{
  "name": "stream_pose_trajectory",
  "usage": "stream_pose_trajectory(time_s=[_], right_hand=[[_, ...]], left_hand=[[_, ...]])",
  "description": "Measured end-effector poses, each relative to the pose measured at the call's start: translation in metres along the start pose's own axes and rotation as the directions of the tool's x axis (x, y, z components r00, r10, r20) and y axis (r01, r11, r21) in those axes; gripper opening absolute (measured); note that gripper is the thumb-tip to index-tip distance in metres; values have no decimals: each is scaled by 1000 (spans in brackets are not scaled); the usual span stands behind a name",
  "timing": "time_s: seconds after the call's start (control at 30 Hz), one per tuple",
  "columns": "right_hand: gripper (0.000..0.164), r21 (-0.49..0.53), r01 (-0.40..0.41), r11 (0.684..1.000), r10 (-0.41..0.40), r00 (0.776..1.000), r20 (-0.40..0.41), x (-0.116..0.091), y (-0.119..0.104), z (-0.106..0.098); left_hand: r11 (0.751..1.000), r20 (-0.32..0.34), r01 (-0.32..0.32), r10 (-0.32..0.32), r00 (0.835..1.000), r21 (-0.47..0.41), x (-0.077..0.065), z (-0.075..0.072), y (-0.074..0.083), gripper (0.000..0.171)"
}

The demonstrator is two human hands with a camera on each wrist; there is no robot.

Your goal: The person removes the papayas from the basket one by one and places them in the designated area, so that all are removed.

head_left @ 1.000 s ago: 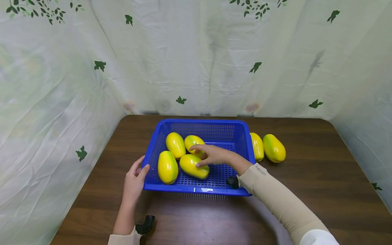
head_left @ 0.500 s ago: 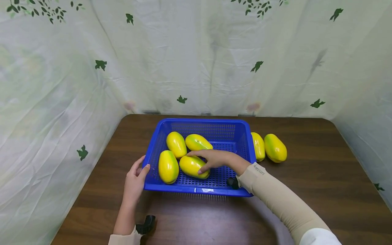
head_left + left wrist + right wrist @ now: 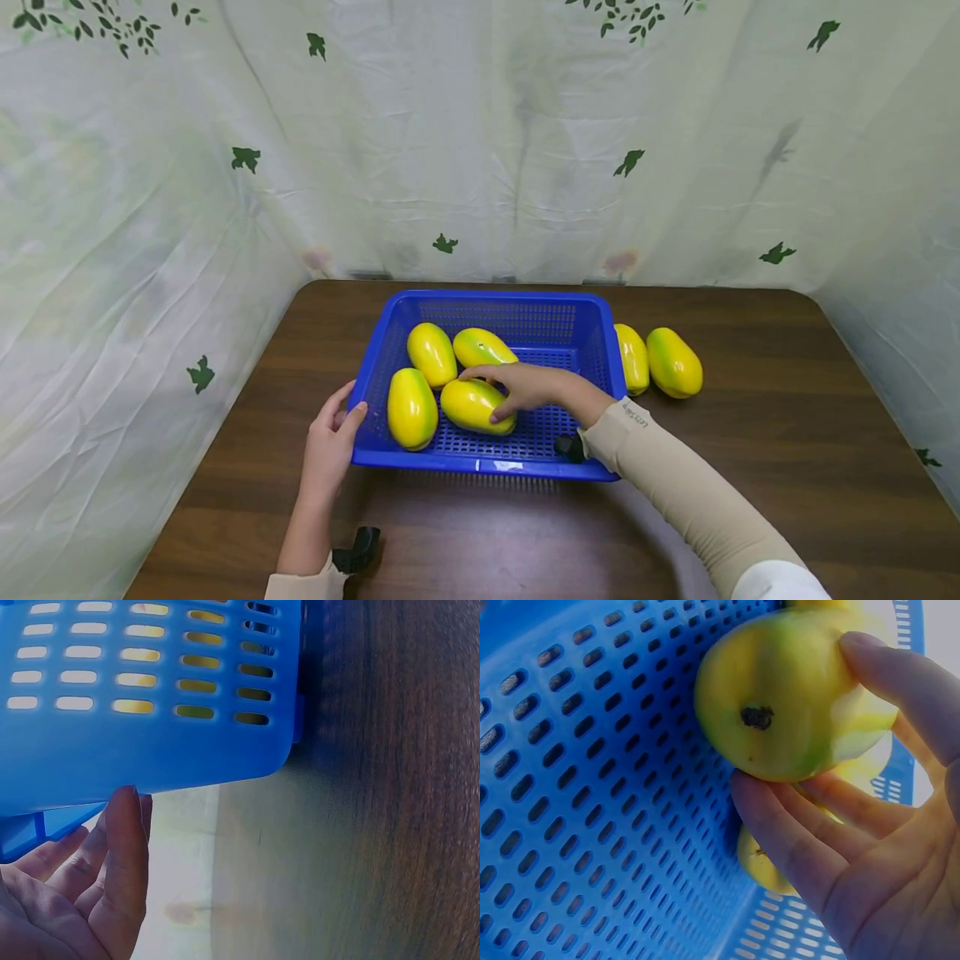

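Both sets of fingers (image 3: 781,834) curl, left hand (image 3: 333,427) gripping the basket (image 3: 427,461), right hand (image 3: 527,387) pinching a yellow fruit (image 3: 472,406)

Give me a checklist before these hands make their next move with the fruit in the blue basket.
1. Left hand holding the blue basket: ok, at its left rim.
2. Right hand around the front-right fruit: ok, thumb and fingers on opposite sides.
3. Grip firm enough: cannot tell.
4. Front-right fruit lifted: cannot tell.
5. Space right of the blue basket free: not ok, two loose fruits lie on the table.
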State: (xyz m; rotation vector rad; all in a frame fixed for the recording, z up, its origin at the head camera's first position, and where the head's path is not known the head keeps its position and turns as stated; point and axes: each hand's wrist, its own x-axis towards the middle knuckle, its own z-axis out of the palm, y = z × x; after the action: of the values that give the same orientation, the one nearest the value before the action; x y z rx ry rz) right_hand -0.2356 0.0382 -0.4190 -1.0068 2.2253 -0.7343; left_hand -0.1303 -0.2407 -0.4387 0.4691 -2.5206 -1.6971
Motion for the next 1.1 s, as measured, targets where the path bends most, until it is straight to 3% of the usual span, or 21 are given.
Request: stream_pose_trajectory(time_s=[0.37, 0.63, 1.1], right_hand=[[69, 87, 92, 992, -82, 990, -112, -3, -2, -8], [70, 154, 170, 973, -133, 966, -223, -9, -3, -17], [70, 264, 198, 944, -83, 916, -392, -40, -8, -41]], left_hand=[[1000, -6, 12, -12, 1000, -13, 0, -1, -2, 47], [1000, 5, 1, -1, 1000, -11, 1, -2, -1, 49], [1000, 18, 15, -15, 1000, -8, 1, -1, 0, 50]])
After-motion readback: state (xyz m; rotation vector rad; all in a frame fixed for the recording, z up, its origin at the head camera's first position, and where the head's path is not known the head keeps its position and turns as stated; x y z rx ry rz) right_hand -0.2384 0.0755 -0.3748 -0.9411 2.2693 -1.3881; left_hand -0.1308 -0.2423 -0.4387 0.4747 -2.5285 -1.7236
